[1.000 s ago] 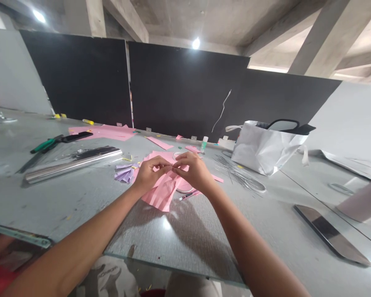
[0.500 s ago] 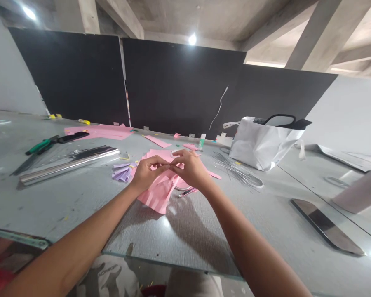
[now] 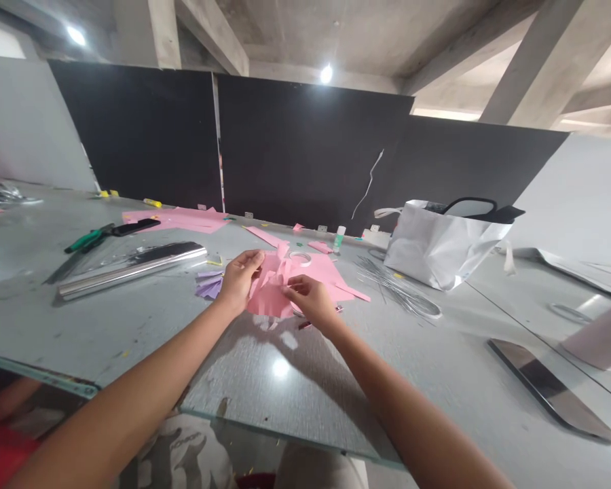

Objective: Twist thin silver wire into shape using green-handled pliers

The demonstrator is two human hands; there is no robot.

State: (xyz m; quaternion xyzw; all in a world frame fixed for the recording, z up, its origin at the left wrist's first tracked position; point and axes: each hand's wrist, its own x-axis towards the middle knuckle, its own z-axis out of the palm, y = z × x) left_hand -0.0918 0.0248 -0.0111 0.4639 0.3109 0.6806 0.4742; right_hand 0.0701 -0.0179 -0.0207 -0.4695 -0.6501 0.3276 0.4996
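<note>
A piece of pink paper [image 3: 269, 299], with strips standing up from it, is held above the table between my hands. My left hand [image 3: 240, 278] is closed on its left edge, thumb and fingers pinching it. On the right side, my right hand [image 3: 310, 299] has its fingertips pinched at the paper. Behind it lies a larger pink sheet [image 3: 330, 273] with a roll of tape [image 3: 300, 259] on it. Pleated purple paper [image 3: 208, 284] sits just left of my left hand. A small pen-like item [image 3: 305, 325] is partly hidden under my right hand.
To the left lie a silver roll [image 3: 132, 273] and a green-handled tool [image 3: 89, 239]. Farther back are pink sheets [image 3: 178, 219] and a glue stick [image 3: 339, 239]. Thin wires [image 3: 402, 292], a white bag [image 3: 445, 248], a phone [image 3: 552, 387] and a pink bottle [image 3: 601, 339] are on the right.
My hands, earlier pinching together at the top of the paper, have moved apart to its two sides. The pink paper has lifted and turned, and the view has shifted slightly.
</note>
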